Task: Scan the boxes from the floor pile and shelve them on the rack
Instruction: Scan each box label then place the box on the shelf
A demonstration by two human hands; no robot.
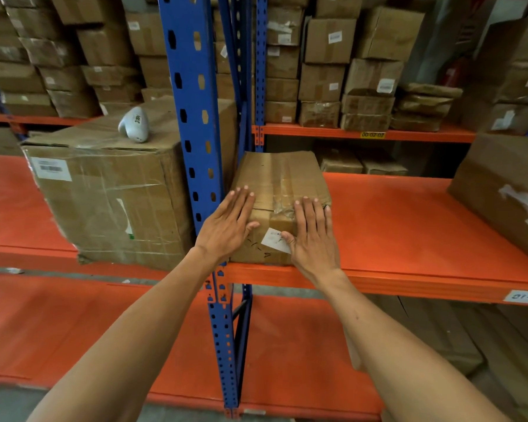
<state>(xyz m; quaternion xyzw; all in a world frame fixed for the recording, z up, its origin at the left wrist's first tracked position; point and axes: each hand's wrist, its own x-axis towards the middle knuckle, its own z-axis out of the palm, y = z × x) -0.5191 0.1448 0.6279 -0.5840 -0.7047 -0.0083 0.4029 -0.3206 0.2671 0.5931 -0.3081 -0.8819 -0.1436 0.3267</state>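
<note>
A small taped cardboard box (279, 181) with a white label on its front sits at the left end of the orange shelf (393, 226), close against the blue upright (195, 117). My left hand (229, 223) lies flat on the box's front left corner, fingers spread. My right hand (313, 236) presses flat on the front right, thumb on the label. Neither hand grips it. A white handheld scanner (134, 124) rests on top of a large box (110, 193) on the shelf to the left.
Another large box (500, 190) stands at the right end of the same shelf, with bare orange surface between. Stacked cartons (333, 71) fill the upper shelves behind. A lower orange shelf (73, 324) runs beneath my arms.
</note>
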